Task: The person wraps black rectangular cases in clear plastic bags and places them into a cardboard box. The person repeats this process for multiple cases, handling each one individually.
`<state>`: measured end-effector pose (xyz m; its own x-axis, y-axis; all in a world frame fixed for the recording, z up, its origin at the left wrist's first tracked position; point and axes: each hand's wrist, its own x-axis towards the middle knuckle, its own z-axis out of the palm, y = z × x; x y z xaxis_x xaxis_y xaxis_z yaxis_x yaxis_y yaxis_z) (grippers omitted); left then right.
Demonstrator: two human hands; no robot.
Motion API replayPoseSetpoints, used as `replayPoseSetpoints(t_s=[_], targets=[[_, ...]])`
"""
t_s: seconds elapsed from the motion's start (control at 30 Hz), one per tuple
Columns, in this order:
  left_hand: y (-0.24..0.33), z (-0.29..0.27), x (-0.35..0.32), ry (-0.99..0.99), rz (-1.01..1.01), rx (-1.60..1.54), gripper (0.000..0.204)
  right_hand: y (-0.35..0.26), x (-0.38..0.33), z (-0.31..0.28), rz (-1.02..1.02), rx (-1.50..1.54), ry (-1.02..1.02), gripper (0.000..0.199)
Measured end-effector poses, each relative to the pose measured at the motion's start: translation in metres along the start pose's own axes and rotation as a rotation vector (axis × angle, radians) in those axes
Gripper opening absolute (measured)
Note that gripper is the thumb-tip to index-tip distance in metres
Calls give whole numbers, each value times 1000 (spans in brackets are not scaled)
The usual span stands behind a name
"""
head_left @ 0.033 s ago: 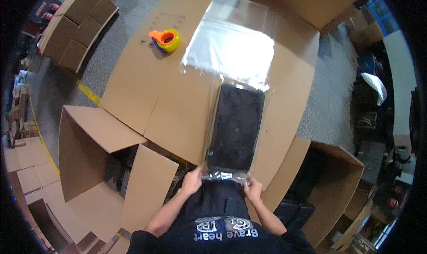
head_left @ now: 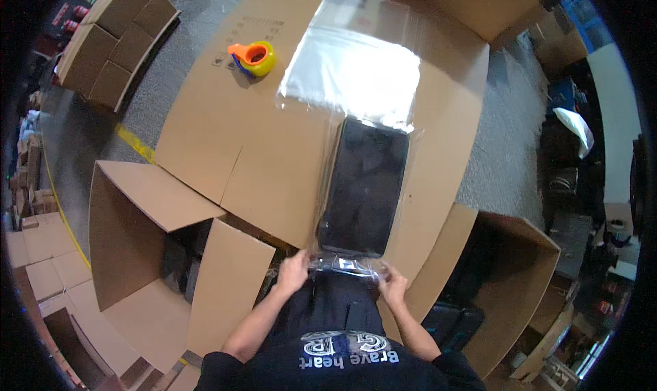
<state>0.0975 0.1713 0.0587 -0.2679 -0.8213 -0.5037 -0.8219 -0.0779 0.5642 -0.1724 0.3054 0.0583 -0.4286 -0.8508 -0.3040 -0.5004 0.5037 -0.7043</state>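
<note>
A flat black rectangular panel (head_left: 366,186) lies inside a clear plastic bag (head_left: 319,206) on a cardboard-topped table. The bag's near end reaches the table edge in front of my body. My left hand (head_left: 294,273) is closed on the left corner of that end. At the right corner, my right hand (head_left: 393,286) pinches the film with thumb and fingers. Between the hands the film is bunched and shiny. Just beyond the panel lies a stack of clear plastic bags (head_left: 352,66), partly washed out by glare.
A yellow and orange tape dispenser (head_left: 257,58) rests on the cardboard tabletop (head_left: 260,145) at the far left. Open cardboard boxes stand to the left (head_left: 147,316) and right (head_left: 527,288) of me, with dark items inside. Stacked cartons (head_left: 113,45) are at far left.
The panel in its bag has shifted slightly away from me. Both hands have moved a little the same way, still holding the bag's near corners.
</note>
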Motion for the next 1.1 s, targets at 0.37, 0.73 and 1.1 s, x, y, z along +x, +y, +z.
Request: replayPoseSetpoints(t_s=[0.37, 0.73, 1.1], targets=[[-76, -25, -30, -154, -143, -492, 25, -80, -84, 48, -152, -154, 103, 18], [-75, -46, -32, -184, 10, -176, 25, -164, -65, 175, -213, 10, -48, 23], [-97, -34, -37, -245, -12, -406, 21, 44, -380, 31, 512, -402, -584, 30]])
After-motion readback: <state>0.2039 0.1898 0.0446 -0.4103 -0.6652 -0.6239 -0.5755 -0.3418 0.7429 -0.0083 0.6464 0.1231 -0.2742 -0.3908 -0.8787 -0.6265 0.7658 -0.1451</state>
